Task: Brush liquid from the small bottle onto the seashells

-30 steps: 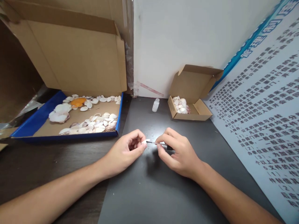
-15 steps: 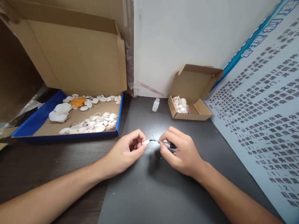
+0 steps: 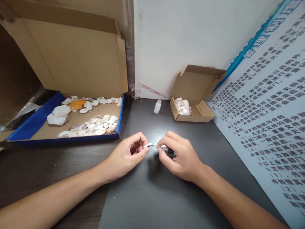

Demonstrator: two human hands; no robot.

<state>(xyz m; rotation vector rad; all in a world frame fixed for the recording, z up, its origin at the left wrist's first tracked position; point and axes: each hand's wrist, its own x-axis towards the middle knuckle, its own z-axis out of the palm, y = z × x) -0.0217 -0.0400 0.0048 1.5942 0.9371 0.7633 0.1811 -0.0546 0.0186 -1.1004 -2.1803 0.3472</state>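
Note:
My left hand (image 3: 130, 155) pinches a small white shell (image 3: 147, 145) between thumb and fingers, low over the dark mat (image 3: 152, 197). My right hand (image 3: 179, 156) is closed on a thin brush with a black cap (image 3: 170, 150), its tip touching the shell. Behind them a small clear bottle (image 3: 157, 106) stands open on the mat near the wall.
A large cardboard box with a blue rim (image 3: 35, 122) at the left holds several shells. A small open cardboard box (image 3: 193, 109) with shells sits at the back right. A printed poster (image 3: 269, 121) leans along the right side. A white wall closes the back.
My right hand has slid slightly left toward the shell with the brush. The left hand has kept its place. The view shifted a little.

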